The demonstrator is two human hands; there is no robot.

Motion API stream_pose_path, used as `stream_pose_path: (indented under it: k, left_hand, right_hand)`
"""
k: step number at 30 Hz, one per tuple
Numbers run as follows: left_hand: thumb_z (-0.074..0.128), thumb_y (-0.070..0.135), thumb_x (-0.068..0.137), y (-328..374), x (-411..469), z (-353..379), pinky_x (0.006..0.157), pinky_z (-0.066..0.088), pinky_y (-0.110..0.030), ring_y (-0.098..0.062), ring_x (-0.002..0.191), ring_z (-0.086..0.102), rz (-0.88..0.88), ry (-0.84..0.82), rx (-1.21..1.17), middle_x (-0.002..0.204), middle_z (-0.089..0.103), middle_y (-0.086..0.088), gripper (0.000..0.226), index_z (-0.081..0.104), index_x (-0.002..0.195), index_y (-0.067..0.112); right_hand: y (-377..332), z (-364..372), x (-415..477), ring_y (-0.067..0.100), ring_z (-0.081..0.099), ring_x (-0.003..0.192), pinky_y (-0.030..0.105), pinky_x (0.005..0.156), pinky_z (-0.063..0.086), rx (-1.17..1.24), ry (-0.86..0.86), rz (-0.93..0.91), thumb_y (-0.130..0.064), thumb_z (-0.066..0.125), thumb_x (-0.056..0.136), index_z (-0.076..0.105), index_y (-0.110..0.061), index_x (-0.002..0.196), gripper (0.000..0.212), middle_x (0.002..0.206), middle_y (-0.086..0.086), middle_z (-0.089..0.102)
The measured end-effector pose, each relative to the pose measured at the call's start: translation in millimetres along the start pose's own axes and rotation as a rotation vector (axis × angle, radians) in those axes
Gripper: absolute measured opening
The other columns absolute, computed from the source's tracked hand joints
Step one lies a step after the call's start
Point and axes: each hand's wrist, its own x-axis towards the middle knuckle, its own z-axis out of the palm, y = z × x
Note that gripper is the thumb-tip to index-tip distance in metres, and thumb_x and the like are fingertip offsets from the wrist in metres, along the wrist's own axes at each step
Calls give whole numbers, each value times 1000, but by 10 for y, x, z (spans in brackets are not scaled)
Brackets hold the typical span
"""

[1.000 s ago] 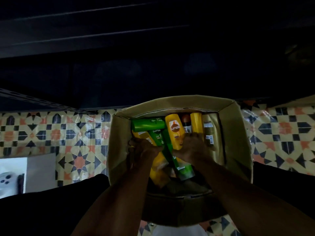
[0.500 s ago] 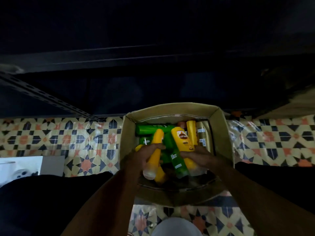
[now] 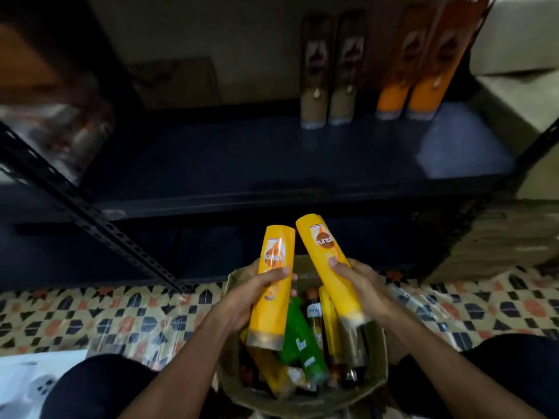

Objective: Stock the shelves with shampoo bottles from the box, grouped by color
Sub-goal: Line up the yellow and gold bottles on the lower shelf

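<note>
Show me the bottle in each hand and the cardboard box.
left-hand bottle (image 3: 267,316), head view, lower yellow body.
right-hand bottle (image 3: 325,241), head view, brown logo.
cardboard box (image 3: 317,403), head view, near wall.

- Left yellow bottle (image 3: 267,316): brand "sunsilk" in white letters on a dark round badge.
- Right yellow bottle (image 3: 340,294): same "sunsilk" badge, last letters curving out of sight.
- Shelf bottles (image 3: 343,86): labels too blurred to read.
</note>
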Motion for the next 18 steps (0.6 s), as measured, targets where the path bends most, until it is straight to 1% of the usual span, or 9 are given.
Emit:
stream_pose_path:
  k: [2,5,7,9,11,14,16,18]
  left_hand:
    - [75,23,90,196,-113,23,85,60,-49,-35,94,72,88,27,29,116,75,-17,48,57,133,13]
    - [75,23,90,567,-248,22,83,62,-50,-36,93,74,215,70,47,114,75,-16,46,57,132,15]
    - [76,24,88,852,-305,17,83,62,-52,-37,94,75,304,97,58,113,75,-16,46,58,130,17]
    - [78,24,87,1136,-331,15,82,63,-51,-37,97,75,397,138,67,111,75,-17,45,60,128,19]
    - [79,25,86,1406,-318,14,80,63,-43,-30,98,76,518,189,118,106,77,-11,44,63,126,20]
    - [83,26,82,1790,-217,18,75,61,-25,-8,96,74,695,280,195,104,77,11,40,65,117,32]
    - [86,25,79,2002,-122,38,75,60,-21,-1,99,71,780,312,218,106,74,20,46,63,118,36]
    - [86,22,79,2129,-14,74,76,58,-17,2,101,70,849,313,229,107,73,24,49,62,119,37]
  right_hand:
    - [-144,16,-47,30,75,91,51,80,60,14,1,-91,-77,69,65,76,-38,103,54,100,5,77]
    - [-539,61,-80,22,74,93,45,80,58,-2,21,-266,-77,66,72,72,-37,111,55,102,0,76]
    - [-826,84,-7,21,73,97,48,85,58,-8,59,-358,-78,65,75,69,-36,116,59,106,-1,75]
    - [-1090,91,127,20,72,98,54,89,58,-19,115,-445,-79,63,77,66,-38,117,57,107,-3,74]
    - [-1334,90,280,15,72,97,55,90,57,-68,187,-527,-81,60,78,62,-42,115,54,107,-7,74]
    - [-1643,69,512,7,69,103,49,94,57,-108,258,-615,-80,61,79,56,-47,120,52,113,-17,71]
    - [-1791,54,659,6,67,110,49,98,56,-109,269,-632,-76,65,81,49,-44,132,62,121,-18,67]
    - [-1877,49,777,9,63,116,50,101,54,-119,261,-617,-74,66,80,40,-42,140,73,129,-17,62]
